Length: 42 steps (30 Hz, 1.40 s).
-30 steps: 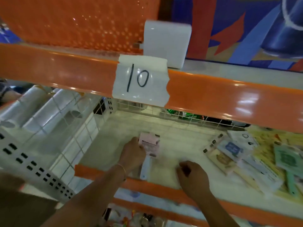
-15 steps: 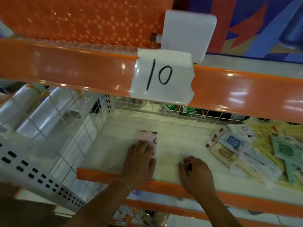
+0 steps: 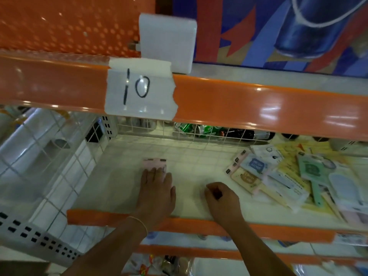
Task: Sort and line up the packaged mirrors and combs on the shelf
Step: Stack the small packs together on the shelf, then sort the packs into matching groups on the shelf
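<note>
Pink package [image 3: 154,163] lies pinned under flat, open left hand [image 3: 156,193]; right hand [image 3: 222,198] curled empty.

1. The shelf [image 3: 123,188] is a pale cream board with an orange front lip and white wire-grid walls at its left side and back.
2. A pink packaged item [image 3: 154,163] lies flat on it left of centre, its near end under the flat left hand [image 3: 157,191].
3. The right hand [image 3: 222,198], loosely curled, rests on the board near the front lip.
4. A jumbled heap of packaged mirrors and combs [image 3: 294,176] covers the right part, overlapping one another.
</note>
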### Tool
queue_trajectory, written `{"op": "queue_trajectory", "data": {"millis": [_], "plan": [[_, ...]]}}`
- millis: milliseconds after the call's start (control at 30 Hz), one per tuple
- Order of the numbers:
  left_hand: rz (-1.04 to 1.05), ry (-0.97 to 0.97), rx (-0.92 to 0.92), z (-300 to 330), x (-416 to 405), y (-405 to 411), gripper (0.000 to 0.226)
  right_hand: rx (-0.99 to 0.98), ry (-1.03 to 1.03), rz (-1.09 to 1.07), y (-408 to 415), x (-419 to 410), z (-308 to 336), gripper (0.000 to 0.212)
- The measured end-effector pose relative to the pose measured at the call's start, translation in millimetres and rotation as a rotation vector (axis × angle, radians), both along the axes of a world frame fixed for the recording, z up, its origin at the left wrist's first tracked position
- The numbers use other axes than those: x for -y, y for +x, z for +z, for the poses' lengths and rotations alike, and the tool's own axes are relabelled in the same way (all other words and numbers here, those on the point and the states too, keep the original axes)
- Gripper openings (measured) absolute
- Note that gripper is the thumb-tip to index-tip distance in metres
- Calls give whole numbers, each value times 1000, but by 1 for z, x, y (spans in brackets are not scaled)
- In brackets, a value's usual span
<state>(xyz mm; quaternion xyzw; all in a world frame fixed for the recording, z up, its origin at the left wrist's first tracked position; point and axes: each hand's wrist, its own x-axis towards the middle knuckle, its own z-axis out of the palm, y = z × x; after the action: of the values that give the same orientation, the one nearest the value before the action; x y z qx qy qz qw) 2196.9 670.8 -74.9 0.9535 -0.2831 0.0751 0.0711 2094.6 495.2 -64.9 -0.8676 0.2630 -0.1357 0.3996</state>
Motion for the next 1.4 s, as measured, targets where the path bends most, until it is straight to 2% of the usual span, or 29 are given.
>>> {"op": "queue_trajectory", "data": {"millis": [67,200,267,367,533,633,800,933,1100,1200,1400], "plan": [[-51,-43,-12,1,14,-6,42,34,27,-58,-5,21,7,13],[-184,-103,-32,2,46,-22,39,95,-231,-194,-22,84,15,17],[-224,-124,-29,0,62,-29,41,-30,-357,-238,-32,119,11,27],[-248,-166,-14,-7,81,-43,40,-207,-434,-259,-43,153,9,49],[-246,-222,21,-16,99,-60,36,-443,-475,-211,-49,169,20,37],[-196,-216,26,-16,99,-63,36,-408,-503,-189,-47,175,16,29],[-172,-214,10,-14,100,-65,27,-190,-254,-137,-46,167,21,36],[-174,-273,-28,-14,97,-66,17,-46,-177,-115,-46,150,27,28],[-159,-376,-72,-5,88,-65,30,39,19,-190,-43,111,23,16],[-131,-360,-58,1,69,-60,34,110,161,-237,-37,80,22,8],[-26,-296,-42,3,15,-38,35,247,265,-181,-15,19,11,8]]}}
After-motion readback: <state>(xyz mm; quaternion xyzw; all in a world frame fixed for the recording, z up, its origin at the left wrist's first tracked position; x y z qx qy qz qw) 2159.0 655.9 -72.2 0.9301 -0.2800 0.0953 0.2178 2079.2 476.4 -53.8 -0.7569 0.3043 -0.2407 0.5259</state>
